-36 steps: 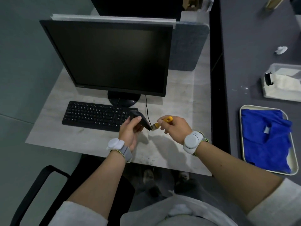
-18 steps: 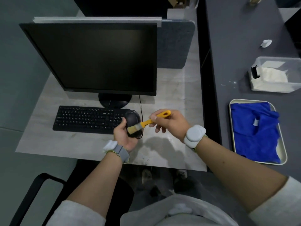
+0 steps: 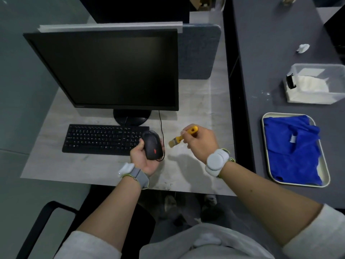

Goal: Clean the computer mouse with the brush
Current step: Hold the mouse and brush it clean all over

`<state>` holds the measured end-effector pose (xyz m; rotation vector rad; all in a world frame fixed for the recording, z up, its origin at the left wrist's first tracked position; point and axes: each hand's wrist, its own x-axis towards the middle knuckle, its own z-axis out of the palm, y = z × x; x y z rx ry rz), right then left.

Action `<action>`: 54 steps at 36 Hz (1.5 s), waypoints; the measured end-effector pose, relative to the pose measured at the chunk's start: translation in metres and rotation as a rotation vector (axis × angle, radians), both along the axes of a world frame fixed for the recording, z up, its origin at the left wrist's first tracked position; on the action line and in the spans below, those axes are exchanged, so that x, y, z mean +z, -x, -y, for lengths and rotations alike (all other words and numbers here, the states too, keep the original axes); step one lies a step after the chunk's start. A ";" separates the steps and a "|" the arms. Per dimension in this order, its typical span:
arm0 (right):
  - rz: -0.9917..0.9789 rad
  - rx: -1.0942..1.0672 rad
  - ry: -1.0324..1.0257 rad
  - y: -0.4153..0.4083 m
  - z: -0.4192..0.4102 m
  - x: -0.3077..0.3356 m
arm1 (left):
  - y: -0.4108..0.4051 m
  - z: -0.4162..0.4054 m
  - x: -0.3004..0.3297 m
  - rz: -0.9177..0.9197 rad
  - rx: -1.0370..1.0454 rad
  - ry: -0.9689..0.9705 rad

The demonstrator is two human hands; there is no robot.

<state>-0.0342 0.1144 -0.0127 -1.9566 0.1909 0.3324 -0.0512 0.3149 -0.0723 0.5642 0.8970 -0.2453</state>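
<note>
We hold the computer mouse (image 3: 152, 145) in our left hand (image 3: 144, 159), lifted just above the table (image 3: 196, 101) near its front edge, beside the right end of the keyboard (image 3: 104, 139). The mouse lies top side up in the palm, fingers (image 3: 141, 144) curled around its sides, its cable running back toward the monitor (image 3: 104, 70). Our right hand (image 3: 201, 143) pinches the yellow handle of the brush (image 3: 183, 136), fingers closed on it, with the bristles pointing toward the mouse but clear of it, a small gap between them.

We judge the cleaning to be underway rather than finished: the brush is poised for a stroke, not set down. We cannot tell from here how much dust remains on the dark shell. The top surface faces the brush now; whether the underside and the seams around the buttons are done cannot be seen.
</note>
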 end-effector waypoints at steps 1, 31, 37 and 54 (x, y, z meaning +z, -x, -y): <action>-0.025 0.015 -0.079 0.001 0.002 0.002 | 0.000 0.000 0.000 0.005 0.005 0.002; -0.012 0.049 -0.125 0.002 -0.006 -0.003 | 0.003 -0.002 -0.014 -0.037 -0.023 -0.083; 0.021 0.053 -0.089 0.001 -0.007 -0.003 | 0.003 -0.007 -0.016 -0.066 -0.058 -0.097; -0.003 -0.044 -0.142 -0.004 -0.005 -0.009 | 0.008 -0.012 -0.011 -0.051 -0.162 -0.058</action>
